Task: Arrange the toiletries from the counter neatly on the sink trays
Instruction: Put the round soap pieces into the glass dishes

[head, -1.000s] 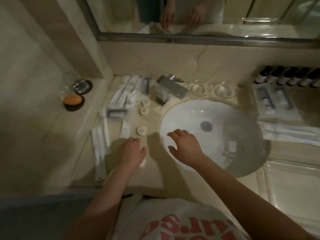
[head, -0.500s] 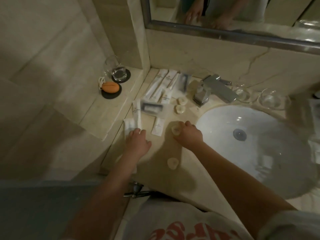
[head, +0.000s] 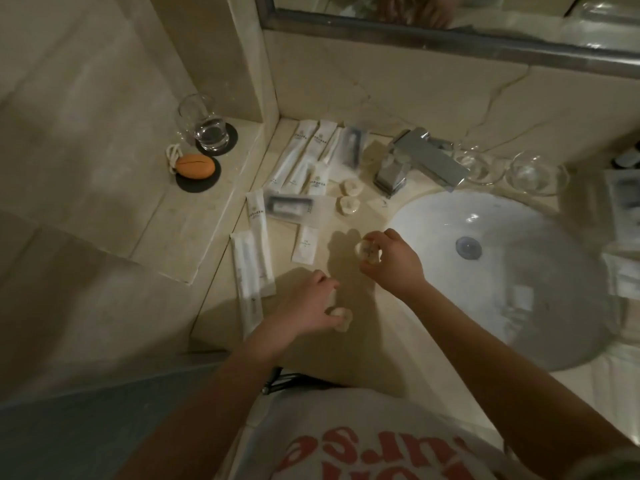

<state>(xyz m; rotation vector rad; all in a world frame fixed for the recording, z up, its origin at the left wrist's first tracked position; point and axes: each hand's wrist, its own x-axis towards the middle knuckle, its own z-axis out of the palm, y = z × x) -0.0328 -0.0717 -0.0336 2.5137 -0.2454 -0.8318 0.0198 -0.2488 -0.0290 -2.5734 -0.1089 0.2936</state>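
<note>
R fingers (head: pixel 388 236) pinch round soap (head: pixel 368 252); L fingers (head: pixel 320 282) grip 2nd soap (head: pixel 343 319), thumb-side.

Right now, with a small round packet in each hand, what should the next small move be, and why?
Probably set both down beside the two matching packets near the tap. The left hand grips one round packet and the right hand pinches a second packet, so both hands are full, and grouping like items eases tidying.
</note>
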